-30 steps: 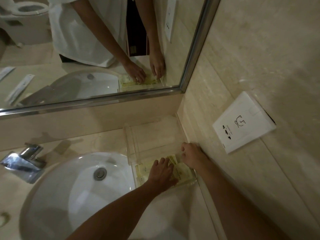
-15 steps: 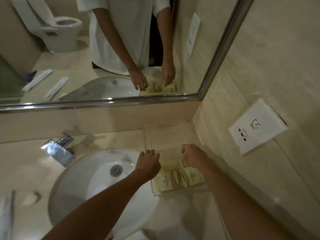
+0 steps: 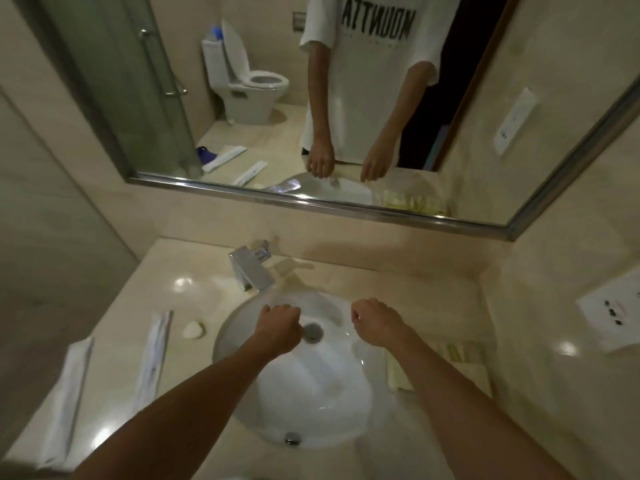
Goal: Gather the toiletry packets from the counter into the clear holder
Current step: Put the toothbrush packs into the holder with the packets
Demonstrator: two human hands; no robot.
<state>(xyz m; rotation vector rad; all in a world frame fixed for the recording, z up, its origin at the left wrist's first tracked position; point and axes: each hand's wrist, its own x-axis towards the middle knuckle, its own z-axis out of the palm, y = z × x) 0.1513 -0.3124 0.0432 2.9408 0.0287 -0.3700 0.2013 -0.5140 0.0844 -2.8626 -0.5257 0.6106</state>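
My left hand point(image 3: 278, 329) and right hand point(image 3: 375, 318) have both pulled away from the clear holder point(image 3: 460, 367) and now hover over the white basin point(image 3: 311, 382), loosely curled and carrying nothing. The yellow packets point(image 3: 453, 353) sit inside the holder on the counter, right of the basin. 2 long white sachets point(image 3: 154, 348) and a wider white packet point(image 3: 67, 386) lie on the counter's left side, which I judge are next to collect.

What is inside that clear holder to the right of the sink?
Pale yellow-green toiletry packets lie flat inside the clear holder. The right forearm covers part of them, so I cannot count them or see what lies underneath.
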